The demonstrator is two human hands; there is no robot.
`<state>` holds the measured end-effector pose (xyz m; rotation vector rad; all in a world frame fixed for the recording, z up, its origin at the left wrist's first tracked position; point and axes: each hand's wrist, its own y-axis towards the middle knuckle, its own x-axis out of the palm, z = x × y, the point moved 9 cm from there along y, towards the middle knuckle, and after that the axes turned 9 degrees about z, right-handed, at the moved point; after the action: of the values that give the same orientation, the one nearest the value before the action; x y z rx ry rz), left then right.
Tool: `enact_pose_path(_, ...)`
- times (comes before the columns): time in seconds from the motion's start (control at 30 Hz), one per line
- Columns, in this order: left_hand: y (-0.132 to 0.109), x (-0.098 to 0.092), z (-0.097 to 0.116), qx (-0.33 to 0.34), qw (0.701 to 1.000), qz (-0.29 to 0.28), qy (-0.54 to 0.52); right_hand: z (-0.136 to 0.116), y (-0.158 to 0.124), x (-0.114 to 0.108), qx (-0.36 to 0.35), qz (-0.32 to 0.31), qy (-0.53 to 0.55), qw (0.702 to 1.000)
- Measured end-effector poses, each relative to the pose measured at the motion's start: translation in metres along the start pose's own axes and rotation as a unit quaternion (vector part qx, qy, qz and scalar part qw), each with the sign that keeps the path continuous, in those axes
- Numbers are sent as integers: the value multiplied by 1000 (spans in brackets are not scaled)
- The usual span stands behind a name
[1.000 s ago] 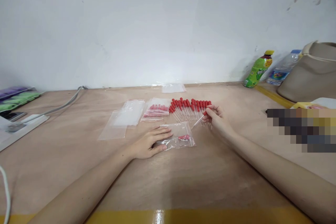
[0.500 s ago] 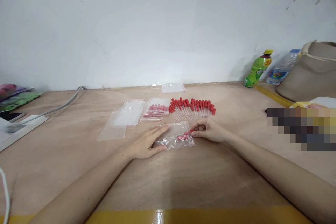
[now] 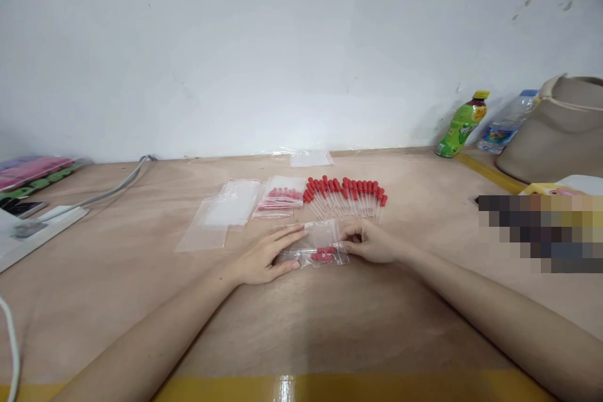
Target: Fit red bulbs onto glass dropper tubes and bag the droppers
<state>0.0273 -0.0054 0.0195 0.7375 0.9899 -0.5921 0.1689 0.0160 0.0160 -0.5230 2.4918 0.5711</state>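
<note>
A clear zip-lock bag (image 3: 313,240) lies flat on the table between my hands, with red-bulbed droppers (image 3: 324,255) inside near its right-hand mouth. My left hand (image 3: 271,255) rests on the bag's left end, fingers stretched out and thumb apart. At the mouth, my right hand (image 3: 370,242) has its fingers curled together on the bag's edge; the fingertips are partly hidden. Just beyond the bag, a fanned row of droppers (image 3: 346,191) lies with red bulbs pointing away from me. Filled bags of droppers (image 3: 282,191) are stacked left of that row.
Flat bags (image 3: 230,201) overlap to the left, and another flat bag (image 3: 311,158) lies by the wall. A grey cable (image 3: 117,182) crosses the left side. On the right are a green drink bottle (image 3: 461,125), a water bottle (image 3: 506,122) and a beige bag (image 3: 556,132).
The dropper that was in my right fingers at the bag's mouth has slid left into the bag. My right hand stays at the mouth; my left hand has hardly moved.
</note>
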Motion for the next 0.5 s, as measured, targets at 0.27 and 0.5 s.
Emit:
enact_pose_path(0.27,0,6,-2,-2,999,-45,13,65,-1,-127,165,305,-193,918)
enact_pose_path(0.5,2,6,-2,0,999,-28,20,132,-19,-153,304,318,-188,878)
